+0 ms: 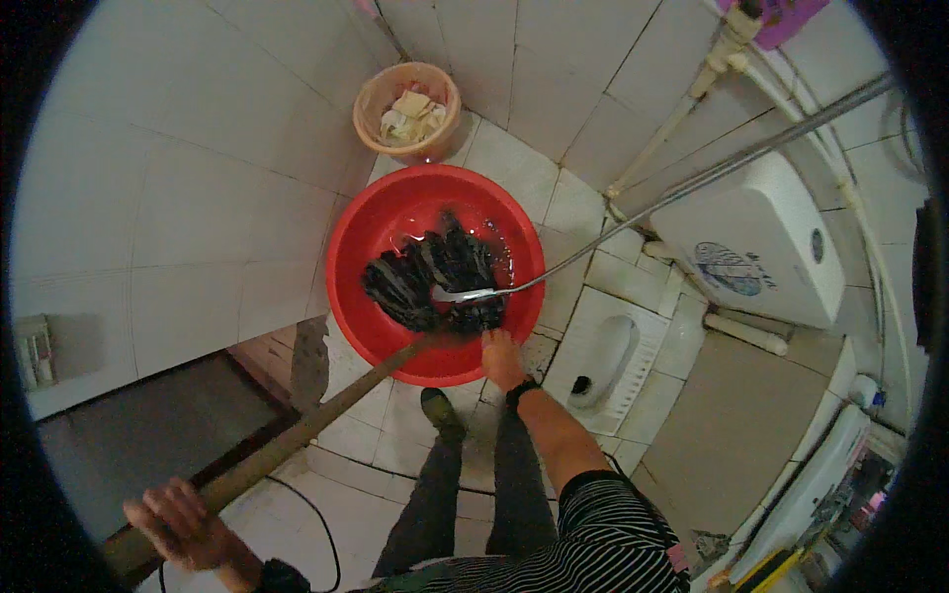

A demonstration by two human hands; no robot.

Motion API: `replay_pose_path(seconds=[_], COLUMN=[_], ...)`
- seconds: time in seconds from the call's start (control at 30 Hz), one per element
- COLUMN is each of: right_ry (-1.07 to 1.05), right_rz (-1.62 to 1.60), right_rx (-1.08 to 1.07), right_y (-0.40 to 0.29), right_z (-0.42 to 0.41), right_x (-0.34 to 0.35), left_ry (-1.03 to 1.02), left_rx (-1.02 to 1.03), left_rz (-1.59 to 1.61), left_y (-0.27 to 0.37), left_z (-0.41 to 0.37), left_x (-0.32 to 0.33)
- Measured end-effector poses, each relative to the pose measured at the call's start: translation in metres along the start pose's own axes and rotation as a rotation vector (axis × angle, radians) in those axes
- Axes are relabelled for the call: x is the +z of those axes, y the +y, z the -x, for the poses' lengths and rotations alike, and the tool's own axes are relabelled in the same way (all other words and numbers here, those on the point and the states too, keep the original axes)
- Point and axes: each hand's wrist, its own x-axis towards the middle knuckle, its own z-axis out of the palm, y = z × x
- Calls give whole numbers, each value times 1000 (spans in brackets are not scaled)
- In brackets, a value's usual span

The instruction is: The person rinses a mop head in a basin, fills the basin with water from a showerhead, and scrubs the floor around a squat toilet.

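Observation:
A round red plastic basin [348,326] stands on the tiled floor with some water and a dark, wet mop head [400,285] of cloth strips in it. The wooden pole [326,411] runs from the mop head to the lower left, where my left hand [178,522] is around it. My right hand [504,359] touches the dark strips at the near right rim; its fingertips are partly hidden among them. On top of the strips lies a shower head [463,295] with a metal hose [615,231] leading to the upper right.
Behind the basin is a peach plastic bin [363,122] with crumpled paper. At right are a squat toilet [612,356], a white cistern [749,244] and wall pipes [786,89]. A black cable [326,511] lies on the floor at lower left.

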Motion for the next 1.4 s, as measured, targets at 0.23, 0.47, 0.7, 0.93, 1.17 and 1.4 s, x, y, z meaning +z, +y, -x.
replay_pose_path(seconds=[0.23, 0.47, 0.7, 0.93, 1.17, 1.4], right_ry=[78, 449, 544, 599, 716, 523], right_rz=[-257, -581, -932, -1021, -1197, -1207], right_rx=[-200, -322, -416, -702, -519, -579], right_y=[-81, -182, -257, -328, -324, -318], right_z=[99, 138, 201, 274, 303, 345], right_x=[-99, -278, -436, -496, -486, -464], left_ry=[-40, 119, 39, -142, -607, -996], left_rx=[-96, -225, -294, -69, -22, -29], left_rz=[236, 205, 60, 78, 16, -175], left_y=[-3, 0, -4, 35, 29, -35], left_z=[-9, -20, -14, 27, 104, 136], left_x=[12, 41, 47, 70, 79, 44])
